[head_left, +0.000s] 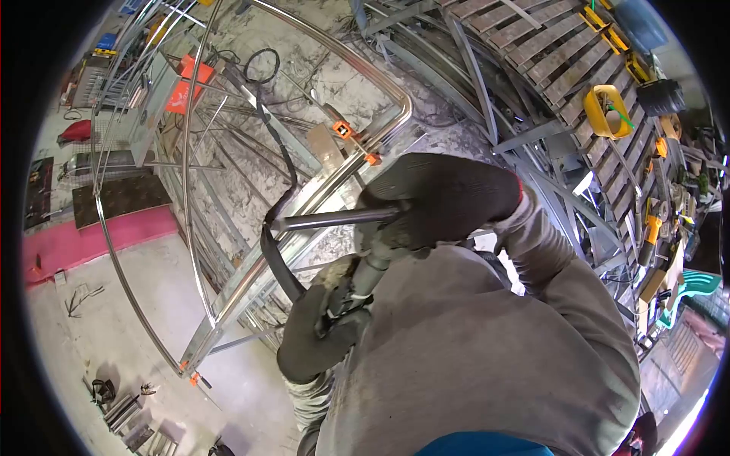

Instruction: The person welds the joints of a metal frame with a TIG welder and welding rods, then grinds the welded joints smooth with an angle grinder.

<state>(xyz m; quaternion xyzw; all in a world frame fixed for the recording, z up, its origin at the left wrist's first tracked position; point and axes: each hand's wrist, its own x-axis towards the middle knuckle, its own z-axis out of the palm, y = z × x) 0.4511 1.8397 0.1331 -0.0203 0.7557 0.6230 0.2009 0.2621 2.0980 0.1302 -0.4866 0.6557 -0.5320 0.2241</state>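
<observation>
My left hand (321,328), in a dark glove, is closed around the grip of a welding torch (371,275). A thick black cable (278,262) runs down toward this hand. The torch's grey cylindrical end points up toward my right hand (441,199), also gloved and bent over it. A dark, rod-like tool handle (334,219) sticks out to the left from my right hand, whose fingers are closed about it. The tool's other end is hidden by the glove. Below both hands lies a frame of shiny bent metal tube (399,95) on a metal beam (251,292).
Orange clamps (344,130) sit along the tube frame. Behind it, several steel bars lie crossed over the dusty floor. On the right, a slatted wooden rack (540,57) holds a yellow container (608,112) and tools. A pink panel (99,247) is at the left.
</observation>
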